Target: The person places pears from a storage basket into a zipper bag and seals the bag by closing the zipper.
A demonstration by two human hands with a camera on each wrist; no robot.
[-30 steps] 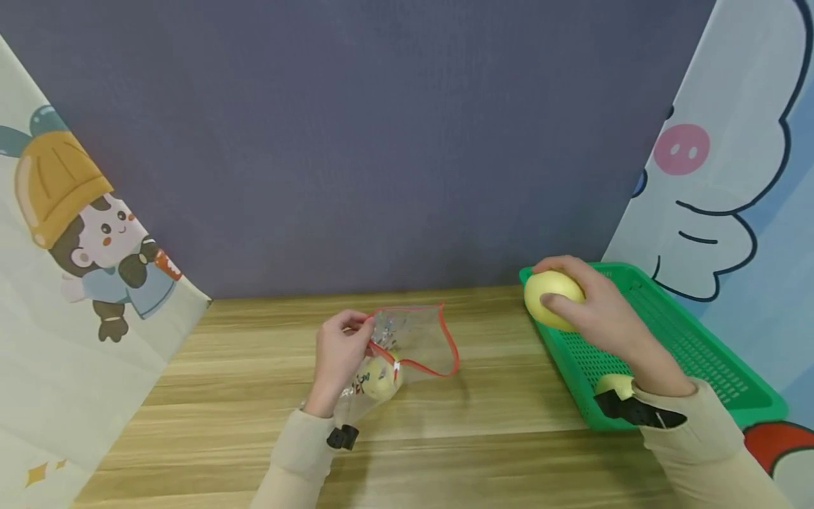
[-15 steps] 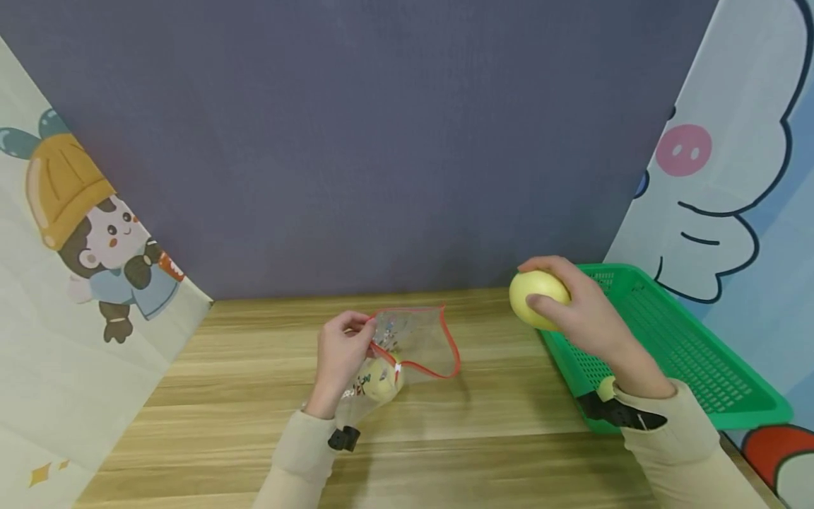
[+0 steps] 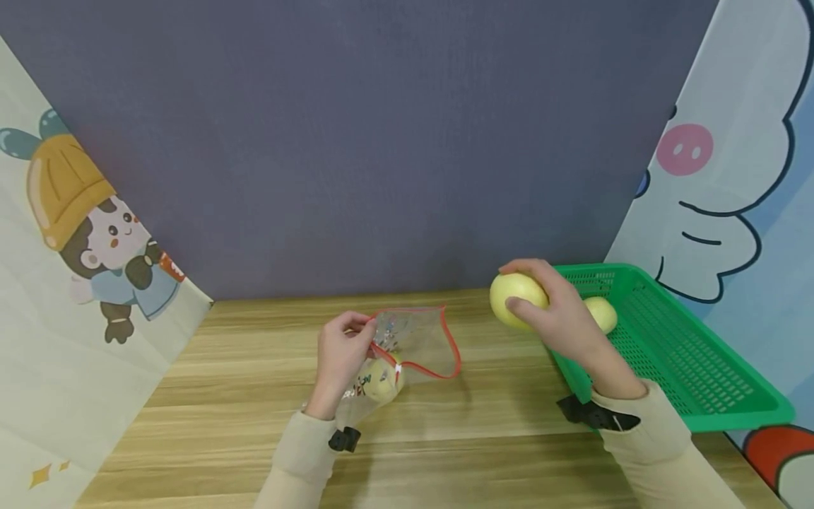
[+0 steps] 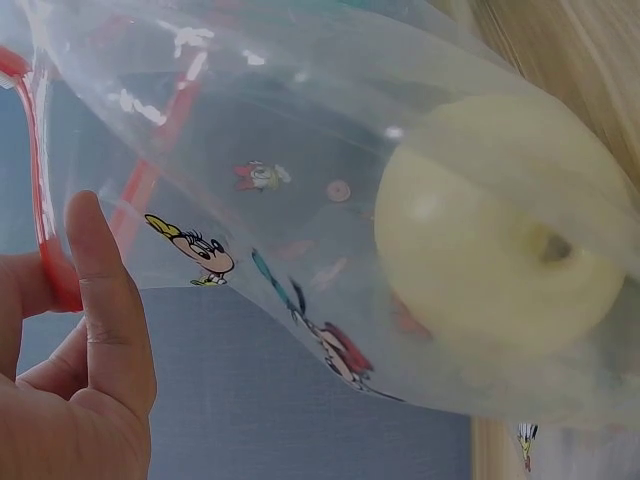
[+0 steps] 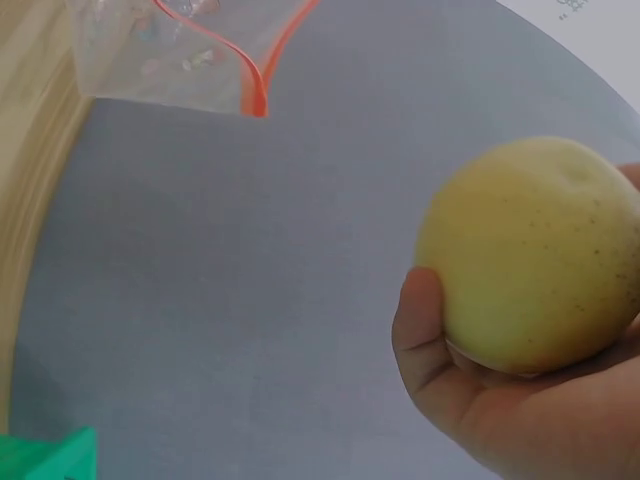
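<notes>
Step in hand: bagging fruit, judging by the layout; the right hand carries a yellow pear in the air between the green basket and the zip bag.
Right grip: fingers and thumb curled round the pear.
Left grip: the left hand pinches the bag's red-edged rim, mouth held up and open.
Next move calls for: lining the pear up with the open mouth, probably.
Pear's look: smooth, pale yellow, finely speckled.
Bag: clear, cartoon-printed, on the wooden table, one pear in the bag.
Basket: a second pear lies inside.
</notes>
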